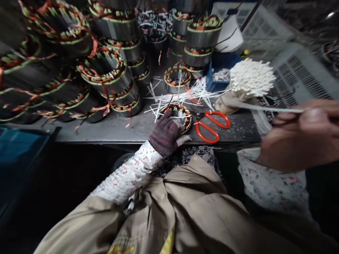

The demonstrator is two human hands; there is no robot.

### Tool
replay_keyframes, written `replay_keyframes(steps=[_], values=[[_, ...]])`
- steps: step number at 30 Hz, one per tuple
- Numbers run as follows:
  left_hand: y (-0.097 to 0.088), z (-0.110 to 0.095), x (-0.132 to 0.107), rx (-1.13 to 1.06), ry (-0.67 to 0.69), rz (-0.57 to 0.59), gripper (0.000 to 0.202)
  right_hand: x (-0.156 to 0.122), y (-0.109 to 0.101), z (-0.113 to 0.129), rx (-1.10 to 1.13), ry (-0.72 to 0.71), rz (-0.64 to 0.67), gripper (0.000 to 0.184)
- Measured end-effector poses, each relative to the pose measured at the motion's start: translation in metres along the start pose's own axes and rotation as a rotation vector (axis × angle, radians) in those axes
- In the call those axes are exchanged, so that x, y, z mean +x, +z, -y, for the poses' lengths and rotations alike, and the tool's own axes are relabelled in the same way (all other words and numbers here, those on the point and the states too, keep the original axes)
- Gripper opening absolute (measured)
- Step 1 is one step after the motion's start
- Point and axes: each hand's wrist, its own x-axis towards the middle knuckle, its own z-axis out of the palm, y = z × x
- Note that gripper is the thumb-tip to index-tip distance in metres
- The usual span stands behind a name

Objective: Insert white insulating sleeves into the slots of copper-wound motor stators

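My left hand [165, 133], in a dark knit glove, grips the rim of a small motor stator [186, 120] with copper windings, lying on the bench. The glove hides its near side. My right hand [299, 132], bare and blurred, is raised at the right, pinching a long thin white strip [265, 108]. That strip's far end reaches towards a bundle of white strips [251, 77] standing in a cloth wrap. Loose white strips [190, 93] lie scattered just beyond the stator. Orange-handled scissors [212, 126] lie right of my left hand.
Stacks of wound stators [113, 24] crowd the back and left of the dark metal bench [148, 134]. A blue bin [219, 70] and grey slotted plastic crates [299, 70] stand at the back right. Below the bench edge are my tan smock and floral sleeves.
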Motion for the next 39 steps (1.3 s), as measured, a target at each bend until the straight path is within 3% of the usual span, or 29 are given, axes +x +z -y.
replay_keyframes(steps=[3,5,7,9,11,13,15,18,20,23,27,29,34,39], values=[[-0.003,0.002,-0.001,-0.044,0.010,0.061,0.062,-0.023,0.034,-0.001,0.187,0.112,-0.004,0.019],[-0.005,0.003,-0.002,-0.082,-0.001,0.094,0.069,-0.036,0.054,-0.005,0.310,0.197,-0.019,0.020],[-0.005,0.002,-0.003,-0.122,-0.029,0.076,0.060,-0.049,0.067,-0.010,0.455,0.297,-0.100,0.021],[-0.004,0.002,-0.003,-0.134,-0.044,0.027,0.035,-0.059,0.072,-0.014,0.586,0.415,-0.167,0.020],[-0.002,0.002,-0.004,-0.123,-0.049,0.013,0.018,-0.064,0.075,-0.014,0.634,0.528,-0.041,0.020],[-0.003,0.002,-0.003,-0.120,-0.047,0.037,0.020,-0.060,0.082,-0.009,0.589,0.572,0.231,0.028],[-0.004,0.003,-0.002,-0.140,-0.068,0.089,0.025,-0.051,0.092,-0.001,0.529,0.520,0.429,0.035],[-0.008,0.004,-0.001,-0.169,-0.060,0.105,0.027,-0.038,0.107,0.012,0.459,0.358,0.481,0.031],[-0.009,0.005,-0.001,-0.168,-0.030,0.074,0.031,-0.035,0.108,0.017,0.370,0.254,0.414,0.027],[-0.007,0.004,-0.004,-0.132,-0.001,0.054,0.040,-0.039,0.094,0.020,0.190,0.174,0.282,0.029],[-0.004,0.000,-0.006,-0.077,-0.035,0.098,0.025,-0.044,0.071,0.020,0.163,0.324,0.312,0.036],[-0.004,-0.002,-0.006,-0.057,-0.046,0.103,0.027,-0.043,0.067,0.020,0.205,0.444,0.370,0.036],[-0.005,-0.004,-0.006,0.007,-0.044,0.124,0.057,-0.028,0.083,0.020,0.301,0.601,0.435,0.032],[-0.001,-0.001,-0.009,-0.030,-0.085,0.134,0.061,-0.012,0.102,0.023,0.395,0.628,0.383,0.029]])
